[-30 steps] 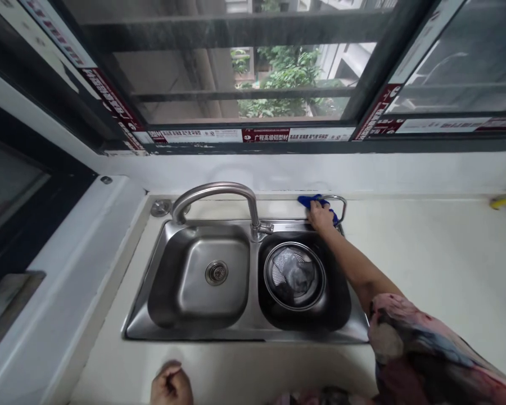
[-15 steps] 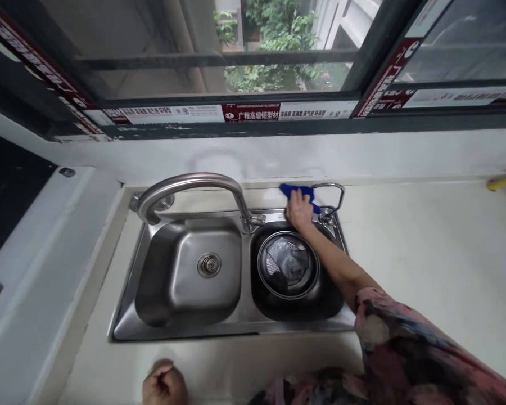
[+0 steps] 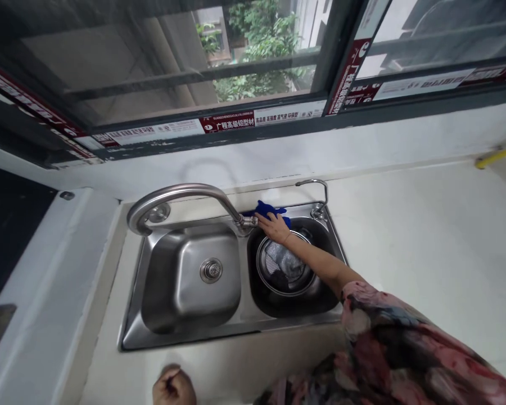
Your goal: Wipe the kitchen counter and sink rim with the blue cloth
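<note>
My right hand (image 3: 275, 227) presses a bunched blue cloth (image 3: 266, 210) against the sink's back rim, just right of the faucet base. Its fingertips reach the small lever of the curved metal faucet (image 3: 183, 191). Below the wrist, a round metal colander (image 3: 259, 273) holding a wet grey cloth (image 3: 287, 260) sits in the right basin. My left hand (image 3: 174, 386) is curled into a fist over the front counter edge, with nothing visible in it. The double-bowl steel sink (image 3: 245, 304) lies between the two hands.
A thin bent metal spout (image 3: 325, 194) rises at the sink's back right corner. The left basin has a drain strainer (image 3: 211, 270). Behind the counter stands a white wall under a dark-framed window (image 3: 160, 143). A yellow pipe (image 3: 500, 156) is at the far right.
My right hand has moved left with the blue cloth along the back rim, from near the thin spout to the faucet base. The view has shifted slightly; my left fist stays curled.
</note>
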### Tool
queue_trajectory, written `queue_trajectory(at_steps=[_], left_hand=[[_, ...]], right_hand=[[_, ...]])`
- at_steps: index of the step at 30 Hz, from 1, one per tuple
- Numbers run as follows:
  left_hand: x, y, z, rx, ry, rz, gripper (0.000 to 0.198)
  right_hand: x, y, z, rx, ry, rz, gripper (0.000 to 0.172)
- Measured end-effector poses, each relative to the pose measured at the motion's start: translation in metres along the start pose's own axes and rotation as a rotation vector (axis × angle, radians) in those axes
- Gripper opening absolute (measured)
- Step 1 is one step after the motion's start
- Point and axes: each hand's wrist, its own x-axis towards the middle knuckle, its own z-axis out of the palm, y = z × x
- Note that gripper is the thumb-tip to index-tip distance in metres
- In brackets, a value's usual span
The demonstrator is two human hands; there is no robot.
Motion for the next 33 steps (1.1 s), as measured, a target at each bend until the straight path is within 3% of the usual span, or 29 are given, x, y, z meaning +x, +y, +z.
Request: queue_trajectory(at_steps=[5, 10, 13, 18, 26, 30, 33], left_hand=[[0.000, -0.007, 0.002, -0.087, -0.006, 0.062, 0.010], [0.000, -0.012, 0.001, 0.015, -0.034, 0.042, 0.009], [-0.003, -0.010, 0.001, 0.115, 0.034, 0.022, 0.012], [-0.006, -0.004, 0.004, 0.112, 0.072, 0.020, 0.018], [-0.011, 0.016, 0.002, 0.177, 0.102, -0.066, 0.017], [-0.010, 0.025, -0.002, 0.166, 0.045, -0.066, 0.017], [-0.007, 0.024, -0.002, 0.166, 0.037, -0.092, 0.015]], right_hand=[[-0.033, 0.021, -0.001, -0.003, 0.008, 0.173, 0.067], [-0.068, 0.031, -0.007, -0.032, -0.008, 0.461, 0.073], [-0.072, 0.029, -0.010, -0.036, -0.022, 0.635, 0.077], [-0.059, 0.026, -0.017, -0.034, -0.024, 0.770, 0.082], [-0.049, 0.023, -0.027, -0.039, -0.045, 0.816, 0.084], [-0.080, 0.016, -0.031, -0.005, -0.074, 0.756, 0.080], [-0.123, 0.010, -0.035, 0.055, -0.123, 0.673, 0.063]])
